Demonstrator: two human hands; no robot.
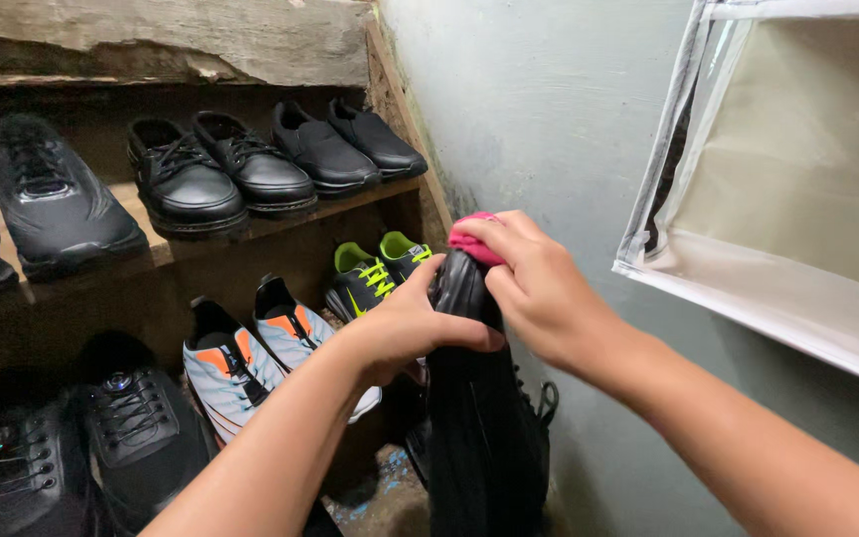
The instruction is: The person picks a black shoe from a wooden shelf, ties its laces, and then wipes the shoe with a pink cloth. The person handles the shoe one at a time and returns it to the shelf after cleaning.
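We hold a black shoe (pixel 484 418) upright in the middle of the view, toe end up, its laced body hanging down toward six o'clock. Our left hand (pixel 410 328) is wrapped closed around the upper part from nine o'clock, thumb across the glossy front, while our right hand (pixel 539 288) is closed on a pink cloth (pixel 471 239) and presses it onto the tip at twelve o'clock. The shoe looks smooth and slightly shiny, likely synthetic leather; we judge it light, fairly stiff at the toe and softer along the sides, and a bit slippery where it is polished, so a firm wrap around the narrow upper part, as the left hand has it, seems the safest hold. The cloth looks soft and bunched, easily crushed into the palm. At nine to eleven o'clock stands a rough wooden shoe rack (pixel 280 224) with worn, unpainted boards. Its upper shelf carries matte black lace-up shoes (pixel 216 174) and black slip-on shoes (pixel 350 144); below sit black sneakers with neon-green laces (pixel 375 273) and white-and-orange sneakers (pixel 251 353), their mesh surfaces duller than the shoe in hand. A pale painted wall (pixel 549 109) rises at one o'clock, and a white-framed clear plastic panel (pixel 797 199) hangs at three o'clock.
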